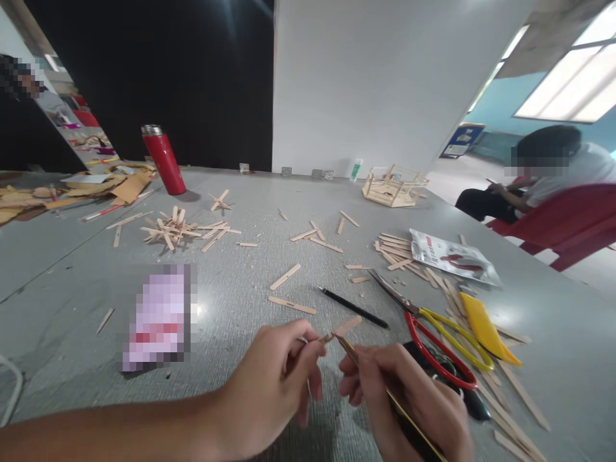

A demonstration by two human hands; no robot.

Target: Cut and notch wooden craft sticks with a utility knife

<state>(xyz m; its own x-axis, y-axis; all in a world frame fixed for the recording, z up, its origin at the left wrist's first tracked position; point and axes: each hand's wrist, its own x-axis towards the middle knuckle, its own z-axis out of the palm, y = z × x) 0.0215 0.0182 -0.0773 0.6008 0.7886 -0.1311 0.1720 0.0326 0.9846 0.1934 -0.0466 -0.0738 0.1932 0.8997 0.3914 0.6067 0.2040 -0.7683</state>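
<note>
My left hand [283,366] pinches a small wooden stick piece [326,338] between thumb and fingertips. My right hand [409,398] grips a slim gold-coloured pointed tool [402,414]; whether it is a knife or tweezers I cannot tell. Its tip meets or nearly meets the end of the held piece. Just behind the fingertips shows a flat craft stick [349,325]. Beyond lies a black pen [353,307], with two craft sticks [291,304] to its left. Right of my right hand are scissors [445,346] with one red and one yellow handle.
A yellow-handled tool [486,327] and a silver packet [452,256] lie among loose sticks at right. A small stick-built frame [392,187] stands at the back. A red flask [163,160], a stick pile [173,230] and a blurred lilac item [156,314] are left. A person [553,160] sits right.
</note>
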